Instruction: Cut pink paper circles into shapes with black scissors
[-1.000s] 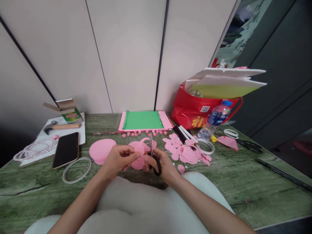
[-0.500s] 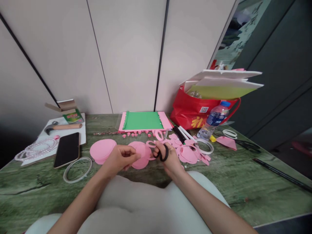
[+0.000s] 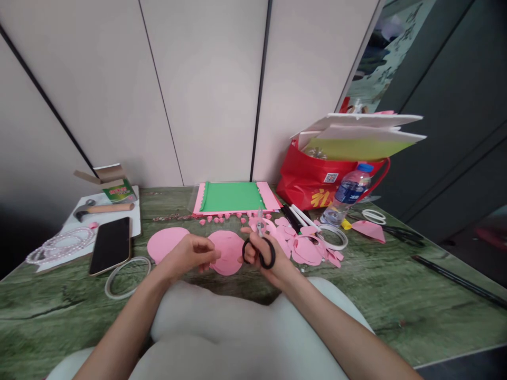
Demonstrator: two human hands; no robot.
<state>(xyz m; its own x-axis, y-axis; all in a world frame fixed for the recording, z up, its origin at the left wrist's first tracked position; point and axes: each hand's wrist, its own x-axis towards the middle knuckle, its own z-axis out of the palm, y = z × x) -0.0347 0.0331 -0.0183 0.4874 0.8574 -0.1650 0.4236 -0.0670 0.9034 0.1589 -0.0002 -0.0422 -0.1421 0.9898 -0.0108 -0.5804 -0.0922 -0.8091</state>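
Observation:
My right hand [image 3: 279,266] holds scissors [image 3: 259,253] with black handles; their blades point away from me, toward the pink scraps. A pink paper circle [image 3: 227,253] lies in front of me, left of the scissors. The fingers of my left hand [image 3: 192,256] are pinched together at this circle's left edge. What they hold, if anything, is too small to make out. Behind my left hand, more pink circles [image 3: 164,241] lie in a stack. Cut pink scraps [image 3: 304,248] form a loose heap beyond and to the right of my right hand.
A green sheet [image 3: 232,196] lies at the back, with small pink pieces before it. At right stand a water bottle [image 3: 348,192] and a red bag [image 3: 299,179]; a tape roll [image 3: 335,237] lies nearby. Leftward are a phone [image 3: 111,245], a hammer [image 3: 106,208] and bead strings [image 3: 59,245].
A curved pink offcut by the scissors now lies at the heap. The scissors have turned so their blades point away from me. My left hand has shifted slightly left across the circle.

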